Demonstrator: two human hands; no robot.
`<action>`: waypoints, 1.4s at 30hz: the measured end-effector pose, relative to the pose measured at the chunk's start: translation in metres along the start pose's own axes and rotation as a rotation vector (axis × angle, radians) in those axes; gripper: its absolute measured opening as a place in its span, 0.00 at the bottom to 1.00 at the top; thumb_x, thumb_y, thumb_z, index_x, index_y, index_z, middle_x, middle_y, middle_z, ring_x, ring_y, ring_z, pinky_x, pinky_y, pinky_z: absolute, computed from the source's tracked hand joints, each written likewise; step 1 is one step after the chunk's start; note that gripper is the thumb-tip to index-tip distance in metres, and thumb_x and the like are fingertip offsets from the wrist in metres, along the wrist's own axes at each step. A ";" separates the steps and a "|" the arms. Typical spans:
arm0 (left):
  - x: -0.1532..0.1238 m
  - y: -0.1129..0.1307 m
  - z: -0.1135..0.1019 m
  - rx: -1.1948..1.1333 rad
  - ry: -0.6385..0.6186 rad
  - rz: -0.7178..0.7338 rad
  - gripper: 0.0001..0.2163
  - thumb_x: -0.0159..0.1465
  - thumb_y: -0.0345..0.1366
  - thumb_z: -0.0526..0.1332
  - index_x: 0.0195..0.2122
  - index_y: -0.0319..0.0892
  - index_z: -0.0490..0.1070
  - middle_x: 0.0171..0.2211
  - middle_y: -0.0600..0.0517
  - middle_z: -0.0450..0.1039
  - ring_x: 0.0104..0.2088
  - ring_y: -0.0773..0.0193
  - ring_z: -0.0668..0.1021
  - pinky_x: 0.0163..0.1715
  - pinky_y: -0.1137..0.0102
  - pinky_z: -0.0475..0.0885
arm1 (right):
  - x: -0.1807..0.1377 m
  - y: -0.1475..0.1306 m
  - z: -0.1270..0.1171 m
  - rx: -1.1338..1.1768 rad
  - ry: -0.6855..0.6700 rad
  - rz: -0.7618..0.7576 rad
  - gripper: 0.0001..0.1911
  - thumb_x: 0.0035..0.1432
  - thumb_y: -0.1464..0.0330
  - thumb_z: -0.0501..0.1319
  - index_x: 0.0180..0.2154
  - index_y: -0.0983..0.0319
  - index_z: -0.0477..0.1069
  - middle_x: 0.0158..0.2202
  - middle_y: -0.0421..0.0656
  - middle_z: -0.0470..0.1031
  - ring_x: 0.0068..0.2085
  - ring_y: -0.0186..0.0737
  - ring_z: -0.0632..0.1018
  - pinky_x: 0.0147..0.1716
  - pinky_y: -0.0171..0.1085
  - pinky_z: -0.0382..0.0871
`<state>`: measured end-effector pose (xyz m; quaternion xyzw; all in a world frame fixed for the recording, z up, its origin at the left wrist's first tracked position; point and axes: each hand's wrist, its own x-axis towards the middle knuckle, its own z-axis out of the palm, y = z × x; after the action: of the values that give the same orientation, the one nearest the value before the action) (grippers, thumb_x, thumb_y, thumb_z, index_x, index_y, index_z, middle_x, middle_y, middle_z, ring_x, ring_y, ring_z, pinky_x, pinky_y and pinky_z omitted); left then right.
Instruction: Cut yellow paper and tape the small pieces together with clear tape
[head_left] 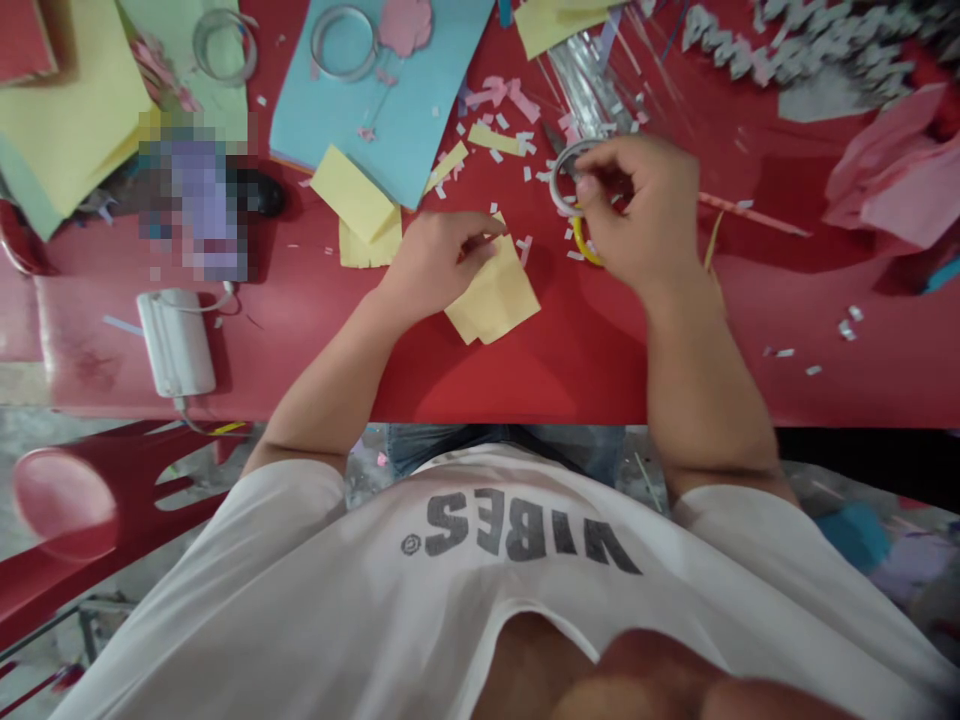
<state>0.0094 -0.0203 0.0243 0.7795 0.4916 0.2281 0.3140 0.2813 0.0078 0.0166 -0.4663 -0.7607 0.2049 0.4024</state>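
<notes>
My left hand (435, 262) lies curled on a folded yellow paper (496, 298) on the red table (585, 350), its fingertips pinching the paper's upper edge. My right hand (645, 208) is closed around a tape roll (564, 178) with a grey ring, and a yellow ring or handle (583, 243) pokes out under the fingers. The hand hides most of what it grips.
Other yellow sheets (358, 205), a light blue sheet (390, 90) with a tape ring (343, 42), paper scraps, pink paper (892, 180) at right, a white power adapter (176, 342) at left, a red chair (97, 510) below.
</notes>
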 end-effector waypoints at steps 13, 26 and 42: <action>0.003 -0.009 0.013 0.044 0.139 0.167 0.19 0.70 0.45 0.64 0.61 0.53 0.72 0.55 0.45 0.78 0.56 0.46 0.79 0.62 0.47 0.70 | 0.000 0.027 0.013 -0.221 -0.001 -0.065 0.19 0.68 0.42 0.61 0.34 0.46 0.77 0.38 0.44 0.80 0.52 0.63 0.72 0.49 0.69 0.63; 0.000 0.004 0.014 -0.205 0.306 0.299 0.27 0.71 0.54 0.61 0.69 0.61 0.61 0.61 0.46 0.70 0.54 0.51 0.82 0.53 0.53 0.81 | -0.016 -0.020 0.034 0.185 -0.030 -0.137 0.17 0.70 0.47 0.62 0.40 0.53 0.73 0.39 0.44 0.79 0.39 0.51 0.79 0.47 0.55 0.77; -0.002 0.006 0.014 -0.343 0.206 0.255 0.22 0.72 0.50 0.62 0.65 0.58 0.69 0.55 0.49 0.78 0.54 0.54 0.82 0.57 0.53 0.81 | -0.021 -0.025 0.033 -0.031 -0.161 -0.069 0.28 0.75 0.42 0.47 0.38 0.54 0.71 0.28 0.43 0.71 0.31 0.49 0.75 0.37 0.49 0.73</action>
<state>0.0210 -0.0276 0.0185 0.7431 0.3727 0.4245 0.3587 0.2468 -0.0206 0.0052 -0.4280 -0.8091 0.2160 0.3397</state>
